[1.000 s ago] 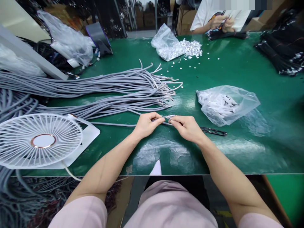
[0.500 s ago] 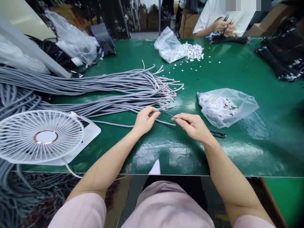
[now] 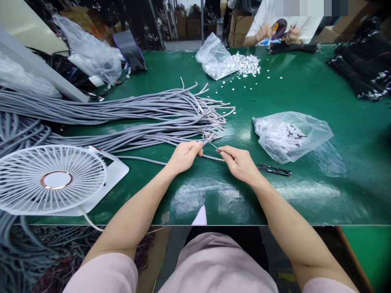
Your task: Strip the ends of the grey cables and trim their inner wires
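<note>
My left hand (image 3: 185, 157) pinches a grey cable near its stripped end (image 3: 207, 141), thumb on top. My right hand (image 3: 238, 163) has thumb and fingertips closed on a thin wire (image 3: 214, 145) that runs from that end. Another length of grey cable (image 3: 212, 158) shows on the table below both hands. Behind my left hand lie bundles of grey cables (image 3: 131, 136), their stripped ends pointing right. Black thread snips (image 3: 275, 169) rest just right of my right hand.
A white fan (image 3: 56, 179) occupies the left front. On the right lies a clear bag (image 3: 293, 136) of small white and black pieces. Farther back are a bag (image 3: 214, 59) with spilled silvery bits (image 3: 247, 64), black cable bundles (image 3: 363, 69) and a co-worker's hands (image 3: 264, 32).
My right hand has shifted slightly left, toward my left hand, uncovering more of the snips. Both hands keep their pinch. Across the table, the co-worker's hands have moved apart.
</note>
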`<move>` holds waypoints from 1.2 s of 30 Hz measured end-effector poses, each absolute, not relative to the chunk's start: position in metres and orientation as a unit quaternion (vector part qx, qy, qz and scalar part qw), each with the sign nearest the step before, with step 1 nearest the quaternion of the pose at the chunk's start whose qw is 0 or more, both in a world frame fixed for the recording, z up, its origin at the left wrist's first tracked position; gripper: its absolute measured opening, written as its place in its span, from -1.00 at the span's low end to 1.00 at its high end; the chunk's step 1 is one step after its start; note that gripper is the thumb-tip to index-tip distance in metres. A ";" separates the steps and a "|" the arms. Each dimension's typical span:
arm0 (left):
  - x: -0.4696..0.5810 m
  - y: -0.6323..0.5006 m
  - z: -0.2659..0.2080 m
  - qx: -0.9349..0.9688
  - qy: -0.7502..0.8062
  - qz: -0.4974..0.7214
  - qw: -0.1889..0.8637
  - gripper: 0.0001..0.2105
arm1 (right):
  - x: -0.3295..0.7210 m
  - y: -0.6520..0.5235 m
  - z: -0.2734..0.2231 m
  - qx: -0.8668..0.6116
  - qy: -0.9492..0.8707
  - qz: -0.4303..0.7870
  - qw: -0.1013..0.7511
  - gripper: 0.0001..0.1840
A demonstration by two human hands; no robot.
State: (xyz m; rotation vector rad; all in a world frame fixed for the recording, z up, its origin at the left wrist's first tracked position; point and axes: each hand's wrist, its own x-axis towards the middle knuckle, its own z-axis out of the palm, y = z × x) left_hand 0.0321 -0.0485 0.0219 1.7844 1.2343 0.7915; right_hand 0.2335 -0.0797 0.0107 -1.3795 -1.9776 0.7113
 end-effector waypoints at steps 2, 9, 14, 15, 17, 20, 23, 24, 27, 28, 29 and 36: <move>0.033 -0.049 0.022 0.708 0.486 0.308 0.408 -0.58 | 0.233 -0.080 0.011 -0.522 -0.748 0.269 0.309 -0.70; 0.034 -0.049 0.019 0.719 0.486 0.296 0.399 -0.58 | 0.231 -0.080 0.010 -0.515 -0.748 0.273 0.318 -0.69; 0.034 -0.049 0.019 0.718 0.488 0.292 0.401 -0.58 | 0.231 -0.080 0.010 -0.512 -0.744 0.273 0.331 -0.69; 0.034 -0.049 0.019 0.718 0.487 0.292 0.402 -0.58 | 0.232 -0.079 0.010 -0.512 -0.745 0.273 0.329 -0.69; 0.033 -0.049 0.019 0.716 0.485 0.297 0.405 -0.58 | 0.233 -0.079 0.010 -0.511 -0.747 0.273 0.325 -0.70; 0.033 -0.048 0.019 0.709 0.486 0.304 0.412 -0.57 | 0.234 -0.079 0.011 -0.513 -0.748 0.276 0.318 -0.70; 0.033 -0.048 0.020 0.710 0.484 0.300 0.415 -0.57 | 0.233 -0.079 0.010 -0.514 -0.747 0.275 0.320 -0.70; 0.033 -0.048 0.020 0.712 0.482 0.299 0.414 -0.57 | 0.233 -0.079 0.010 -0.513 -0.746 0.274 0.322 -0.70; 0.033 -0.048 0.019 0.716 0.480 0.299 0.409 -0.57 | 0.232 -0.079 0.010 -0.512 -0.745 0.276 0.328 -0.70; 0.033 -0.048 0.019 0.717 0.479 0.300 0.409 -0.57 | 0.231 -0.079 0.010 -0.511 -0.744 0.277 0.329 -0.70; 0.033 -0.048 0.019 0.717 0.479 0.300 0.409 -0.58 | 0.231 -0.079 0.010 -0.510 -0.744 0.278 0.332 -0.70; 0.033 -0.049 0.020 0.721 0.477 0.300 0.404 -0.58 | 0.231 -0.078 0.009 -0.500 -0.736 0.299 0.345 -0.69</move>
